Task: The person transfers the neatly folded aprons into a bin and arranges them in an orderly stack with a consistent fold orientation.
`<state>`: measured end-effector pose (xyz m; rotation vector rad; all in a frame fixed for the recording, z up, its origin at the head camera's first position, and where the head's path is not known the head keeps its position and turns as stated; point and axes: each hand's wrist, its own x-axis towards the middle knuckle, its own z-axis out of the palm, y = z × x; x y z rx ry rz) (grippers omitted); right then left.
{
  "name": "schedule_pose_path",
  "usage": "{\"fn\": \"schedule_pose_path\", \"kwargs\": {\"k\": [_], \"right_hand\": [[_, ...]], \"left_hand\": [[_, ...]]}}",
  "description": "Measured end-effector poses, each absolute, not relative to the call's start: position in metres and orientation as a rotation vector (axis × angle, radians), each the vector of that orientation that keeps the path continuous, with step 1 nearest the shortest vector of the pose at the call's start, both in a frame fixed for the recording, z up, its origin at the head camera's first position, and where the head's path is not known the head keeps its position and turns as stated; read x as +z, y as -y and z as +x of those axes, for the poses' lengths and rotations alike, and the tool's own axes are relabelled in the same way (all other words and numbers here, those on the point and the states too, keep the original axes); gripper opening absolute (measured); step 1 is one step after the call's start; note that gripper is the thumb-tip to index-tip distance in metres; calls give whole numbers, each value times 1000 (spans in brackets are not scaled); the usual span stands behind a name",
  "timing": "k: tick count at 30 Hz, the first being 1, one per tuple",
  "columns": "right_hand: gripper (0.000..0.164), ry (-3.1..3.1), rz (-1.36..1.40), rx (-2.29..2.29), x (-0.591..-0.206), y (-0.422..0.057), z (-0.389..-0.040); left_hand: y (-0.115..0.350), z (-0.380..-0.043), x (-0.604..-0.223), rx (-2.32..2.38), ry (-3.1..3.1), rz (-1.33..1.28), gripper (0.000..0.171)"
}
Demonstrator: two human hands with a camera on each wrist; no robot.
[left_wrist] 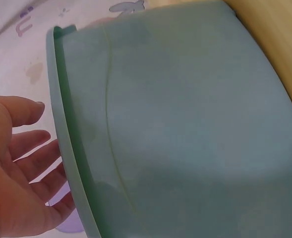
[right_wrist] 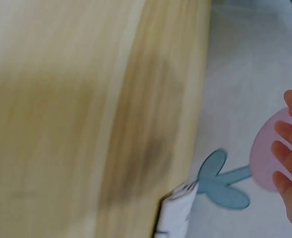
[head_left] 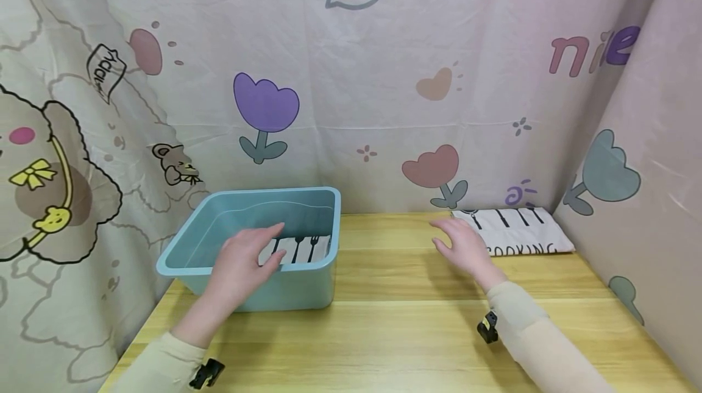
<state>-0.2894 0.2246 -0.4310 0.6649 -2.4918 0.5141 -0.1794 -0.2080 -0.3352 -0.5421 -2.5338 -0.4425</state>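
Note:
A blue-green plastic bin [head_left: 285, 288] stands on the left part of the table. Inside it lies a folded white cloth [head_left: 304, 250] printed with black cutlery shapes. Over the bin's near rim hovers my left hand [head_left: 241, 262], thumb and fingers apart, holding nothing; the left wrist view shows its fingers beside the bin's rim [left_wrist: 69, 139]. At the back right lies another folded white cloth [head_left: 521, 231] with cutlery prints and the word COOKING. My right hand [head_left: 463, 245] is just left of that cloth, above the table, with nothing in its grasp.
The wooden table [head_left: 395, 320] runs up to a patterned curtain [head_left: 362, 76] behind it. More curtain hangs along the left and right sides. Black clips sit on both sleeves at the wrists.

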Motion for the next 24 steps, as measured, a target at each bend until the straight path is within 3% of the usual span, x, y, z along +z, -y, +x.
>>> {"fn": "schedule_pose_path", "kwargs": {"k": [24], "right_hand": [[43,2809,250,505,-467,-300,-299]], "left_hand": [[164,-181,-348,-440,2232,-791,51]]}}
